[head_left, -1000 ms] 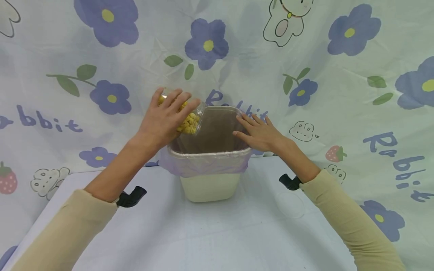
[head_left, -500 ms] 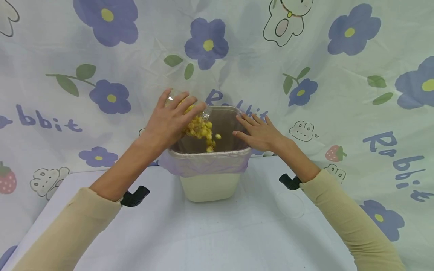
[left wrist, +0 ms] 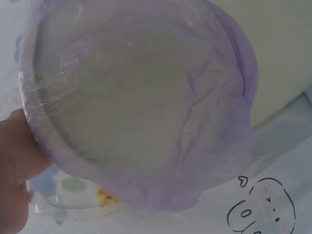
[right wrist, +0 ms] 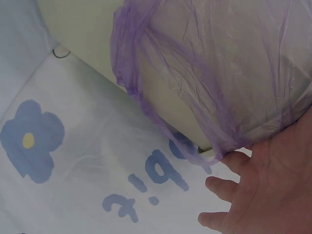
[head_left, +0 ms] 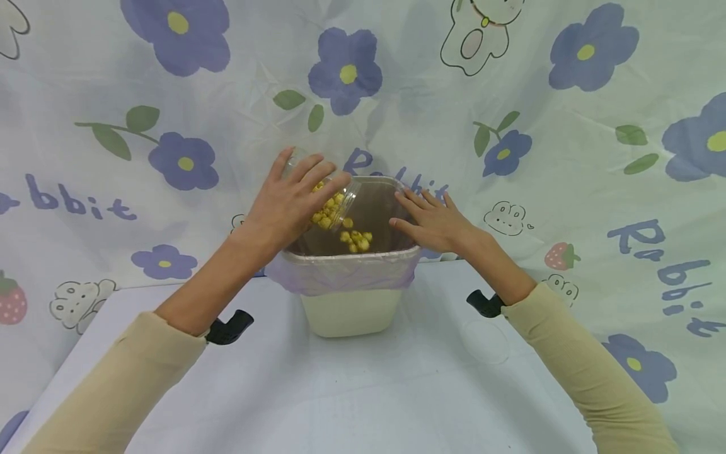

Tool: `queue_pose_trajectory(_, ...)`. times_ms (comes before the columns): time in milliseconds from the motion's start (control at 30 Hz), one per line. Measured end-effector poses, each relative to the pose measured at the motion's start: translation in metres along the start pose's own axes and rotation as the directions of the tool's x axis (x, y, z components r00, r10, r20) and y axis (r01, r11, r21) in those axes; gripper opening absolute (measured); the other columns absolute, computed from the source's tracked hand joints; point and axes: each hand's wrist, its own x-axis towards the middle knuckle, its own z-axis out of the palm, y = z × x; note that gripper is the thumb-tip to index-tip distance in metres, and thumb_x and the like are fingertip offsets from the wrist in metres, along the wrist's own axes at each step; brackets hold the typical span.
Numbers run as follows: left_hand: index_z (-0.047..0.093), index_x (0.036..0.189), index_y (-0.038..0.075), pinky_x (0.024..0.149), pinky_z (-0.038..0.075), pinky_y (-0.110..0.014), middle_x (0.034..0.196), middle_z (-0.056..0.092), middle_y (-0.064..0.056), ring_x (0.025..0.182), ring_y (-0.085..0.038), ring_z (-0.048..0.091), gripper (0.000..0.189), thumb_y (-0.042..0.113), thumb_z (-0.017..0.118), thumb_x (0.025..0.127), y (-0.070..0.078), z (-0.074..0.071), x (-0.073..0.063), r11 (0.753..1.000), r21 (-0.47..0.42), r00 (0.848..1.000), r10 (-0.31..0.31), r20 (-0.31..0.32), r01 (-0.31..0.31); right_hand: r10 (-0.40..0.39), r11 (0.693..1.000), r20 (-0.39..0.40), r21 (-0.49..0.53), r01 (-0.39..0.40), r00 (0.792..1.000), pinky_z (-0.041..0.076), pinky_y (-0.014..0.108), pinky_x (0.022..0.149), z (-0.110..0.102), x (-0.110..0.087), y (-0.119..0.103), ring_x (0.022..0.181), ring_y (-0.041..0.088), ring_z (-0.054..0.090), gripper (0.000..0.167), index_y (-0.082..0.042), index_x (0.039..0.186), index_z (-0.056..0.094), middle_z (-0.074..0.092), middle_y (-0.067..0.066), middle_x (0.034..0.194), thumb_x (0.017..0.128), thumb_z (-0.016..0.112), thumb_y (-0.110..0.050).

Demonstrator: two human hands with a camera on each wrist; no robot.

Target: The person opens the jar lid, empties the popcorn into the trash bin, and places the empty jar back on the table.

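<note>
My left hand (head_left: 283, 205) grips a clear jar (head_left: 353, 194) holding yellow popcorn (head_left: 329, 211). The jar is tipped sideways over the left part of a cream trash bin (head_left: 351, 313), its mouth to the right. A clump of popcorn pieces (head_left: 356, 241) is in the bin's opening. A thin purple bag (head_left: 351, 277) lines the bin and folds over its rim. On the right rim rests my right hand (head_left: 439, 226), fingers spread and fairly straight. The left wrist view shows the bagged bin side (left wrist: 122, 107), with the jar (left wrist: 73, 200) partly hidden behind it.
The bin stands on a white table (head_left: 351, 397) against a floral cloth backdrop (head_left: 397, 82). A faint clear ring-shaped outline (head_left: 484, 342) lies on the table to its right. Black wrist mounts (head_left: 229, 328) stick out by both sleeves.
My left hand has moved slightly right and tilted the jar further. Popcorn has poured out into the bin, and less is left in the jar. My right hand has stayed in place.
</note>
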Motion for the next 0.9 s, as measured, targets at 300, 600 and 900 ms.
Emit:
queue_pose_trajectory(300, 0.044, 0.143, 0.021, 0.118, 0.008, -0.056, 0.143, 0.043, -0.010, 0.141, -0.031, 0.031, 0.087, -0.006, 0.085, 0.071, 0.0042, -0.0010, 0.0060, 0.998, 0.060, 0.999, 0.032, 0.037, -0.034, -0.005, 1.000, 0.001, -0.001, 0.005, 1.000, -0.008, 0.060, 0.115, 0.0006, 0.0011, 0.0013, 0.150, 0.036, 0.004, 0.072, -0.016, 0.161, 0.012, 0.006, 0.007, 0.166, 0.104, 0.031, -0.056)
queue_pose_trajectory(600, 0.036, 0.152, 0.025, 0.118, -0.001, -0.054, 0.156, 0.033, -0.008, 0.147, -0.030, 0.020, 0.104, -0.011, 0.083, 0.067, 0.0065, -0.0004, 0.0066, 0.987, 0.144, 0.987, 0.055, 0.148, -0.076, 0.010, 1.000, 0.017, -0.004, -0.010, 1.000, -0.009, 0.060, 0.114, 0.0004, 0.0018, 0.0012, 0.150, 0.035, 0.000, 0.072, -0.017, 0.161, 0.010, 0.004, 0.007, 0.166, 0.105, 0.031, -0.056)
queue_pose_trajectory(900, 0.034, 0.154, 0.029, 0.118, -0.003, -0.053, 0.159, 0.030, -0.005, 0.148, -0.027, 0.018, 0.104, -0.006, 0.085, 0.070, 0.0096, 0.0003, 0.0069, 0.969, 0.221, 0.985, 0.076, 0.158, -0.110, 0.009, 1.000, 0.017, 0.000, -0.009, 1.000, -0.011, 0.058, 0.114, 0.0004, 0.0018, 0.0014, 0.150, 0.034, 0.000, 0.072, -0.017, 0.161, 0.009, 0.004, 0.007, 0.166, 0.105, 0.032, -0.055)
